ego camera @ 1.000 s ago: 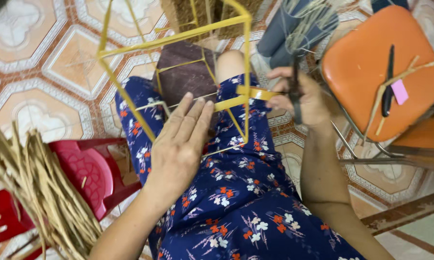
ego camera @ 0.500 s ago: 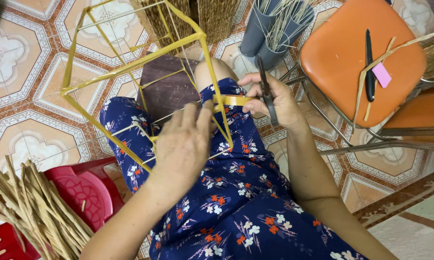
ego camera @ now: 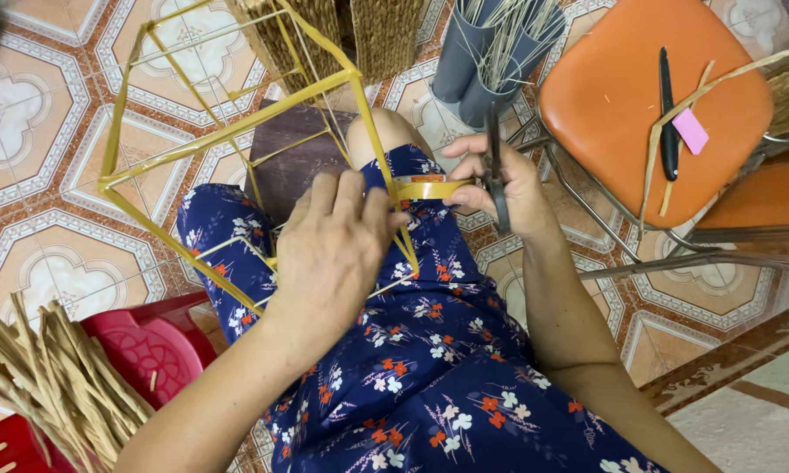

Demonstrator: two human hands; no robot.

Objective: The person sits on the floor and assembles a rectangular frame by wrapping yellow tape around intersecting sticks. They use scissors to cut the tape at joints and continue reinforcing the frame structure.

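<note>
A yellow box-shaped wire frame [ego camera: 228,131] rests over my lap, which is covered by dark blue flowered cloth. My left hand [ego camera: 333,254] lies flat on the frame's near upright bar, fingers pressed to it. A strip of yellow tape [ego camera: 429,187] runs from that bar to my right hand [ego camera: 504,188]. The right hand pinches the tape's end and also grips dark scissors [ego camera: 497,166], blades pointing up and down.
An orange chair seat [ego camera: 622,96] at right carries a black knife, a pink slip and a dried strip. Grey tubes of thin stalks [ego camera: 482,48] stand beyond my knee. Woven baskets [ego camera: 368,31] are at top. Dried straw strips [ego camera: 53,385] lie on a red stool [ego camera: 154,346].
My left hand has slid up the frame bar toward the tape. The right hand with scissors and tape has stayed close to the bar. The camera view shifted slightly.
</note>
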